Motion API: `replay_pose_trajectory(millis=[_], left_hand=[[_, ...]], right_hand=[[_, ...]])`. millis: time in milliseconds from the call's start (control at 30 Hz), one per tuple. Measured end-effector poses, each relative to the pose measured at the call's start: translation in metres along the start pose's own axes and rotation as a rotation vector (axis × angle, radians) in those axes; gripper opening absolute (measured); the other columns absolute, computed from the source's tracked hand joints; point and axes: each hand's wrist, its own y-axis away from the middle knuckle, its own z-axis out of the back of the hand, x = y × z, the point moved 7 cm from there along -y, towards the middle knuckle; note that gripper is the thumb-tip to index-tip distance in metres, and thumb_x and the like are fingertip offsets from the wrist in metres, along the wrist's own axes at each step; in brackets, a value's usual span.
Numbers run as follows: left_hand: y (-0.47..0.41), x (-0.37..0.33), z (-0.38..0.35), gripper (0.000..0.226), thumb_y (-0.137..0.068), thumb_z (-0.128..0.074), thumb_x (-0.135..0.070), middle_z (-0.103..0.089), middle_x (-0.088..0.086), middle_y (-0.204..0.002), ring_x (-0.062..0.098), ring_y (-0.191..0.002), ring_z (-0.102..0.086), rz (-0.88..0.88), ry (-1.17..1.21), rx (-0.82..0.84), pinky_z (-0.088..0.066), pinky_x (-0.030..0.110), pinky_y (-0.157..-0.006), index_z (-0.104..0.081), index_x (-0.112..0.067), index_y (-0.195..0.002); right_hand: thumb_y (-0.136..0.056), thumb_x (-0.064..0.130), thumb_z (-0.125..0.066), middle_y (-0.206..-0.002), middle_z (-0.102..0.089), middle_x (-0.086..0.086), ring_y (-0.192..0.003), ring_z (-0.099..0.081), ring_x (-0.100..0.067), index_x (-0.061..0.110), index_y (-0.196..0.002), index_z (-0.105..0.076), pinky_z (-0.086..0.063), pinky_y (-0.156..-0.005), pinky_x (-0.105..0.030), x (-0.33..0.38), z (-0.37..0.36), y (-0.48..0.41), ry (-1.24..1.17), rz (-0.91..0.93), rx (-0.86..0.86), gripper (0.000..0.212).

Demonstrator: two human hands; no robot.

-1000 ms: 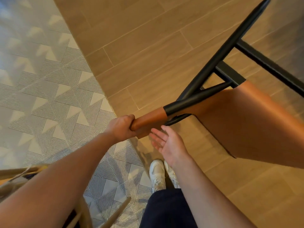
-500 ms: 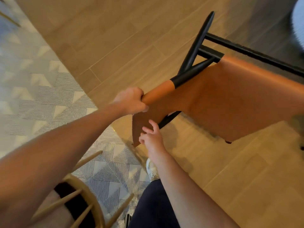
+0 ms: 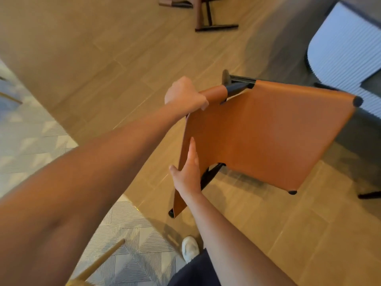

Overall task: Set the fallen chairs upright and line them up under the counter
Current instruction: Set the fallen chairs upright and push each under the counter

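A chair (image 3: 266,133) with an orange leather back and seat on a black metal frame stands tilted in front of me on the wood floor. My left hand (image 3: 184,96) is closed around the leather-wrapped top rail at its left corner. My right hand (image 3: 186,174) lies lower down with the fingers stretched flat against the left edge of the leather, thumb behind that edge. Most of the black legs are hidden behind the leather. A second chair (image 3: 206,15) lies on the floor at the top, only partly in view.
A white ribbed counter base (image 3: 342,50) stands at the upper right on a dark floor strip. A patterned grey rug (image 3: 31,153) covers the floor at left. A light wooden chair rail (image 3: 99,263) pokes in at the bottom left. My white shoe (image 3: 190,247) is below.
The chair has swung up from lying low toward upright, its leather now facing me. My left hand kept its grip on the top rail. My right hand moved onto the leather's left edge.
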Motion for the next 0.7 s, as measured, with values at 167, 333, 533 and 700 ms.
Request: replay_pose_trajectory(millis=[167,333,533,700], left_hand=[[-0.045,-0.031,0.023,0.038,-0.062,-0.081,-0.029,-0.067,0.004,-0.084,0.018,-0.076,-0.064,0.027,0.001,-0.003,-0.057,0.033,-0.06,-0.068,-0.01,-0.093],[-0.089,-0.058,0.038,0.04,-0.062,-0.083,-0.031,-0.068,0.006,-0.088,0.02,-0.077,-0.064,0.025,0.001,0.005,-0.056,0.032,-0.062,-0.069,-0.009,-0.093],[-0.14,-0.099,0.051,0.038,-0.061,-0.083,-0.033,-0.064,0.004,-0.082,0.021,-0.075,-0.063,-0.038,0.006,0.001,-0.056,0.033,-0.065,-0.063,-0.012,-0.085],[-0.174,-0.144,0.064,0.038,-0.062,-0.082,-0.036,-0.055,-0.001,-0.068,0.016,-0.063,-0.057,-0.183,-0.065,-0.02,-0.044,0.025,-0.049,-0.052,-0.014,-0.069]], right_hand=[[-0.093,0.019,-0.063,-0.161,-0.014,-0.007,-0.14,-0.035,-0.027,0.042,-0.149,0.014,-0.046,-0.103,-0.043,0.033,0.017,-0.041,0.087,0.017,-0.005,0.098],[-0.092,0.019,-0.064,-0.161,-0.015,-0.004,-0.138,-0.039,-0.024,0.04,-0.15,0.015,-0.049,-0.101,-0.038,0.061,0.034,-0.078,0.125,0.04,-0.04,0.1],[-0.093,0.006,-0.057,-0.161,-0.013,-0.008,-0.136,-0.041,-0.025,0.041,-0.147,0.021,-0.049,-0.099,-0.032,0.094,0.056,-0.114,0.133,0.061,-0.163,0.101],[-0.093,-0.001,-0.051,-0.161,-0.015,-0.009,-0.128,-0.047,-0.029,0.045,-0.144,0.023,-0.049,-0.094,-0.03,0.119,0.076,-0.15,0.087,-0.01,-0.242,0.1]])
